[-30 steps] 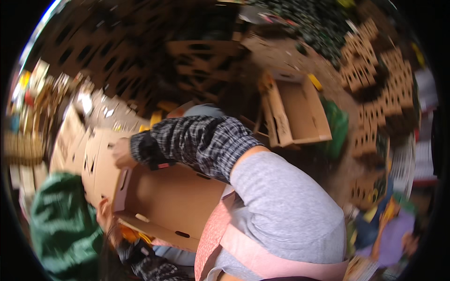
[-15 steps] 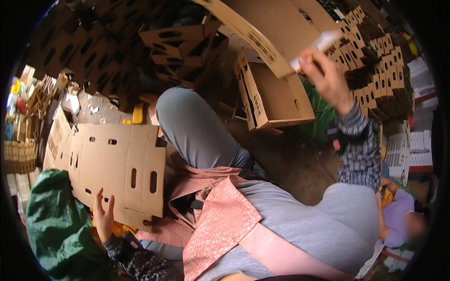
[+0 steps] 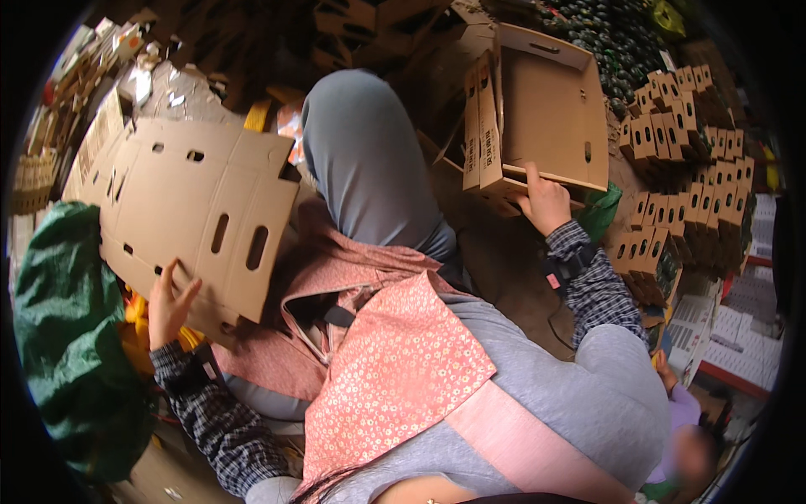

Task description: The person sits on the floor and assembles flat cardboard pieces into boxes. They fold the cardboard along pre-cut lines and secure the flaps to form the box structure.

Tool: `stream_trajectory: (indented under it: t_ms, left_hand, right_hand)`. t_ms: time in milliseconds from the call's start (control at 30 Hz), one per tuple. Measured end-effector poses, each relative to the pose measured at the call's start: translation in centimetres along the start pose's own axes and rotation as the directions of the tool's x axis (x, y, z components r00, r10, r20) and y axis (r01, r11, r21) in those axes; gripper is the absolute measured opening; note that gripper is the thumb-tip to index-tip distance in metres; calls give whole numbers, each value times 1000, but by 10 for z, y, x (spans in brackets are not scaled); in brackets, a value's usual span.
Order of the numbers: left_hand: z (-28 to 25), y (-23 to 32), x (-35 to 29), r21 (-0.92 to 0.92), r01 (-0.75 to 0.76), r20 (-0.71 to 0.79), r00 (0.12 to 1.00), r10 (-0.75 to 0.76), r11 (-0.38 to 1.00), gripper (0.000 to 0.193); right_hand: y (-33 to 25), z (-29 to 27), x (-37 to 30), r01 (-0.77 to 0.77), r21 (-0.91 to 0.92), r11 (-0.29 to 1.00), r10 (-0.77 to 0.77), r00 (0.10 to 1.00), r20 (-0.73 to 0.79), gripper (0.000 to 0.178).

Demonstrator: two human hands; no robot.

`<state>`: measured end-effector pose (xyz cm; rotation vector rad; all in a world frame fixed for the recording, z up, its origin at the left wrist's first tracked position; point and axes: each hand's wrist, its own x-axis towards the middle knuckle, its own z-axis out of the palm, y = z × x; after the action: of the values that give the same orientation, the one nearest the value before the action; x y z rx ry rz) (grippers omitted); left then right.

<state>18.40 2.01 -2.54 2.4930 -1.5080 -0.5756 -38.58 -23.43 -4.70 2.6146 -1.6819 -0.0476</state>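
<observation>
On my left a flat, die-cut cardboard sheet with oval hand slots lies beside my knee. My left hand, fingers spread, is at its near edge; whether the fingertips press on it I cannot tell. To my right, a folded open cardboard box rests on another box of the same kind, of which mostly the side wall shows. My right hand is closed over the upper box's near wall, fingers over the rim. Its thumb side is partly hidden by the box.
A green tarp bundle bulges at the left. Stacks of slotted boxes stand at the right, with a heap of dark round produce behind. Another person in purple sits at the lower right. More cartons lie in shadow at the back.
My right hand has come down from the air onto the near wall of the box. The raised box now sits on the other one. My left hand has moved slightly, its fingers still spread.
</observation>
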Motion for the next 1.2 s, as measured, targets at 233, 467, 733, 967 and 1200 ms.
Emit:
stream_trajectory:
  t_ms: [233,467,733,967,1200]
  left_hand:
    - [8,-6,7,205,-3,-77,997,20,979,61]
    - [14,-6,7,283,7,-87,996,19,959,59]
    - [25,-14,3,318,-1,-158,986,54,948,59]
    - [27,-13,3,290,51,-153,988,-6,956,58]
    - [38,-17,0,333,40,-212,977,34,942,59]
  right_hand:
    - [-29,18,25,-178,38,983,181,977,-108,47]
    - [5,-11,91,-208,67,976,213,973,-92,52]
    - [-11,-27,123,-381,41,924,383,922,-50,55]
    - [-43,2,143,-370,-89,925,378,920,104,61]
    - [-37,-13,127,-305,-478,824,347,938,0,70]
